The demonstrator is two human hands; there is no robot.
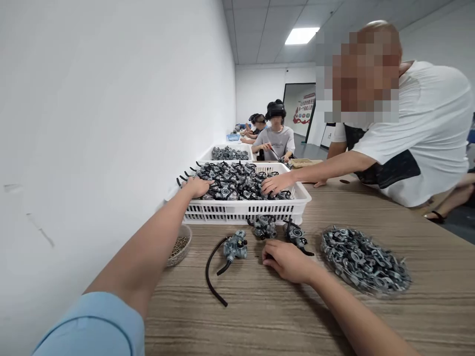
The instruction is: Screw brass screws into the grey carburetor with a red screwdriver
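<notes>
My left hand point(198, 187) reaches over the near left rim of a white basket point(241, 211) and rests on the carburetors point(237, 179) heaped inside. Its fingers look outstretched, though the tips are partly lost among the parts. On the wooden table, my right hand point(286, 260) is closed, fingers curled down; whatever may be under them is hidden. Just beyond it lie two carburetors, one dark-hosed point(296, 234) and one against the basket point(264, 226). Between my arms lies a single carburetor point(235, 246) with a long black hose point(210, 272) curving toward me.
At right is a clear tray of small metal-and-black parts point(365, 262). A round tub of small brass-coloured pieces point(180, 249) sits by my left forearm. A co-worker's hand point(276, 183) reaches into the basket from the right. Another white basket point(230, 152) and seated people are farther back; a wall borders the left.
</notes>
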